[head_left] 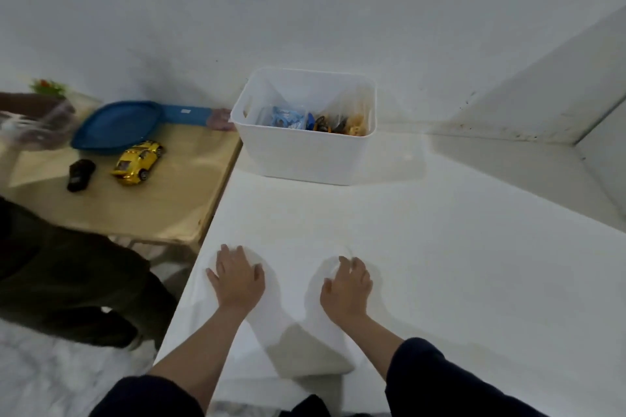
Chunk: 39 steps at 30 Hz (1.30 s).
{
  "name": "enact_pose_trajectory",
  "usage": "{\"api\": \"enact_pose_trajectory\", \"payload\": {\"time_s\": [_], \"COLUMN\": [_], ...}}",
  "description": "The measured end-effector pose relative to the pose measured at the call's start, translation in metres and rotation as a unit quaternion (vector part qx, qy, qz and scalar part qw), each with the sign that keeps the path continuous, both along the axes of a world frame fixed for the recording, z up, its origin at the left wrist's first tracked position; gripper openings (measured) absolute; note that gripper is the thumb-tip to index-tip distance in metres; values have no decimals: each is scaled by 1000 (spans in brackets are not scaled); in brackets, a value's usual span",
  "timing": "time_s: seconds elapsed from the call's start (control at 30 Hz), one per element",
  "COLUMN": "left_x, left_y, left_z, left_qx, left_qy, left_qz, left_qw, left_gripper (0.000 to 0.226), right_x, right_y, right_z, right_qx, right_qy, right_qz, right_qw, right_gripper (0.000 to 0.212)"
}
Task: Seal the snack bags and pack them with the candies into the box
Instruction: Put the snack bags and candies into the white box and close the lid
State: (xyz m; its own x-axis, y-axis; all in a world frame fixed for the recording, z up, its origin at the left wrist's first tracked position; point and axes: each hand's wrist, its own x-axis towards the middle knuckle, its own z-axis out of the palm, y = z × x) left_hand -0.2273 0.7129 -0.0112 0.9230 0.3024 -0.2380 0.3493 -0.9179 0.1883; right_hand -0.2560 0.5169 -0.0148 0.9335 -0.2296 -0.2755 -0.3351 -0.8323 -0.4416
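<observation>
White plastic box (pixel 305 132), rounded rim, handle slot in left wall, stands at far end of smooth white table (pixel 423 247), near wall. Inside: clear snack bags (pixel 352 112) and blue-wrapped candies (pixel 288 117), contents blurred, partly hidden by front wall. Left hand (pixel 237 276) flat, fingers spread, near table's left edge; right hand (pixel 347 288) palm down, fingers loosely curled, empty. Broad bare tabletop between hands and box. Adjacent wooden table (pixel 162 200) holds yellow toy car (pixel 137 162), blue lid (pixel 117 127).
</observation>
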Motion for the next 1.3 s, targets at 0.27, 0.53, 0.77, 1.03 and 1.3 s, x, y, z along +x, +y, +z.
{"api": "enact_pose_trajectory", "payload": {"time_s": [0.27, 0.53, 0.77, 1.03, 1.3], "left_x": [-79, -85, -32, 81, 202], "left_y": [25, 15, -11, -16, 5], "left_z": [4, 33, 109, 178, 198], "left_qx": [-48, -66, -77, -129, -205], "left_qy": [4, -87, -216, -263, -259], "left_qz": [269, 314, 268, 147, 56], "left_qw": [962, 943, 936, 945, 942], "left_gripper": [85, 67, 60, 61, 49], "right_x": [-47, -49, -5, 88, 207], "right_y": [2, -14, -26, -45, -44], "right_z": [15, 47, 113, 189, 216], "right_qx": [51, 217, 188, 191, 179], "right_qy": [30, -44, -214, -252, -216], "right_qz": [-27, -102, -132, -164, -169], "right_qw": [998, 970, 950, 935, 945], "right_gripper": [66, 58, 47, 52, 60]}}
